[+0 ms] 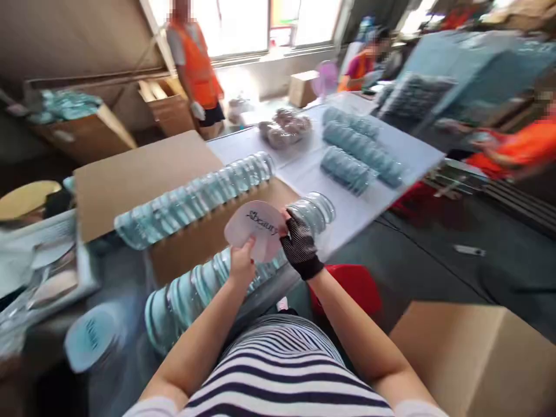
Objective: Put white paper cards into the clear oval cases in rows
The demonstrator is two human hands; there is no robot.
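A pale pink, rounded flat piece with dark "beauty" lettering (256, 223) is held up in front of me. My left hand (243, 262) is bare and grips its lower edge, thumb on the printed face. On my right hand (300, 240) is a black mesh glove with bare fingertips, which pinch the piece's right edge. Just beyond the glove lies a short row of clear, ringed items (319, 211). Under my left forearm runs a long row of pale blue-green rounded pieces (186, 298). A similar row (195, 200) lies farther back on cardboard (143, 174).
The white table (417, 142) bears more blue-green rows (360, 142) and brownish wrapped items (284, 128). A printed blue piece (93, 336) is at lower left. A red stool (351, 286) and a carton (460, 353) stand right. People in orange vests (197, 63) are around.
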